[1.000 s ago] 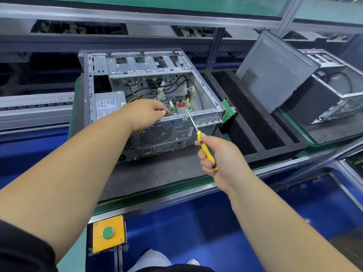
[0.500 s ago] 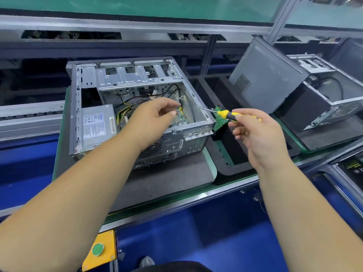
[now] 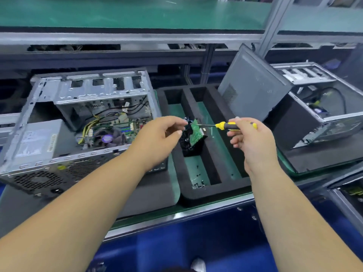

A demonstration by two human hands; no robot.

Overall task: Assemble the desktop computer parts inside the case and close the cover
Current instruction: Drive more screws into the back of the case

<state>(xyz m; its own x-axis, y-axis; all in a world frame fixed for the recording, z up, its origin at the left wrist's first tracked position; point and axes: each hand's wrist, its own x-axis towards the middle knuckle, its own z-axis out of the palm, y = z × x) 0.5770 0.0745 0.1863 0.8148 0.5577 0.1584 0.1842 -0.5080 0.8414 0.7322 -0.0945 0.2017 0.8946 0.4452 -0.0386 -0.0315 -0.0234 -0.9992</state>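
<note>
Item: we are gripping a yellow-and-black-handled screwdriver [image 3: 231, 125] in our right hand [image 3: 251, 140]; our left hand [image 3: 159, 138], fingers loosely curled, is reaching beside a green circuit card [image 3: 195, 134] standing in the black foam tray [image 3: 216, 191].

A single wide-angle head camera looks forward and steeply down from the near edge of the green workbench [image 3: 196, 210], close enough that both forearms run in from the bottom corners. The left hand [image 3: 157, 138] and right hand [image 3: 253, 142] meet near the frame's middle. The open computer case [image 3: 59, 122] sits toward the left, a black foam tray [image 3: 214, 191] at centre, a second case [image 3: 322, 118] at the right edge. Straight lines bow near the borders; the far shelf [image 3: 137, 14] fills the top
</note>
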